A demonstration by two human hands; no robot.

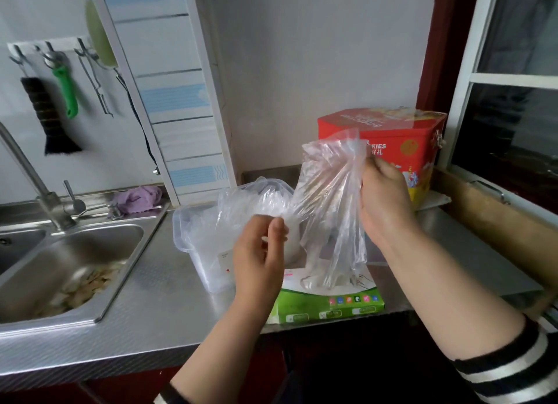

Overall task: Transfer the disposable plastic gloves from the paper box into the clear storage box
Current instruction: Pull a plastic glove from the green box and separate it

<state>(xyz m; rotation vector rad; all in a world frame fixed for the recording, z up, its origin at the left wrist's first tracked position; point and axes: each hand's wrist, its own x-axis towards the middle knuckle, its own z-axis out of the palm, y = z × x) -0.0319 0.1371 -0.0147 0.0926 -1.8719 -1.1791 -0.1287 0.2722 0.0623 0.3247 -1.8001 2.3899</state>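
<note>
A green and white paper box (329,305) lies flat at the counter's front edge. My right hand (385,198) pinches a bunch of clear plastic gloves (330,210) by their cuffs and holds them up, their fingers dangling onto the box top. Left of it stands the clear storage box (196,246), with crumpled gloves (250,198) bulging out of its open top. My left hand (261,258) hovers in front of that box, fingers loosely curled, thumb near the forefinger, with nothing plainly held.
A red cookie tin (404,144) stands behind the gloves by the window. The steel sink (69,270) with scraps and a faucet (33,177) lies left. A purple cloth (139,198) sits at the back. Utensils hang on the wall.
</note>
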